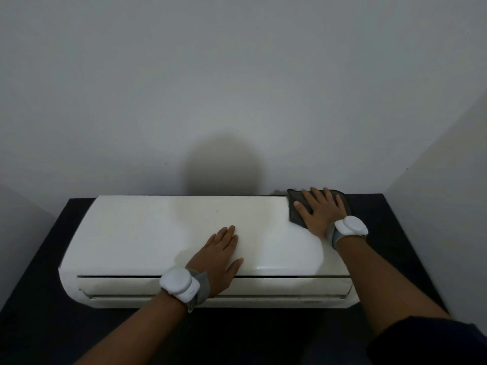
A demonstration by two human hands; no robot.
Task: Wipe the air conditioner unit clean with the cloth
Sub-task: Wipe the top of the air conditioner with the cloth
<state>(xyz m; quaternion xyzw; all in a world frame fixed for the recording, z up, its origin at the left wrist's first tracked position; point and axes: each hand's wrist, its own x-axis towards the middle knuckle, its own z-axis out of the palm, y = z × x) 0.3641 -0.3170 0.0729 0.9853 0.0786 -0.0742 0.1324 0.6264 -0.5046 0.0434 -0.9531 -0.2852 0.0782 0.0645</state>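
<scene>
A white air conditioner unit point(147, 233) lies on its back on a dark surface, its front panel facing up. A dark grey cloth point(295, 209) is spread over the unit's far right corner. My right hand point(320, 210) lies flat on the cloth with fingers straight and spread, pressing it onto the panel. My left hand point(220, 255) rests flat on the middle of the panel near the front edge, fingers straight, holding nothing. Part of the cloth is hidden under my right hand.
The dark table point(47, 259) extends beyond the unit on both sides and in front. A grey wall point(237, 88) rises directly behind the unit, and another wall point(448, 206) closes in at the right. Both wrists carry white band devices.
</scene>
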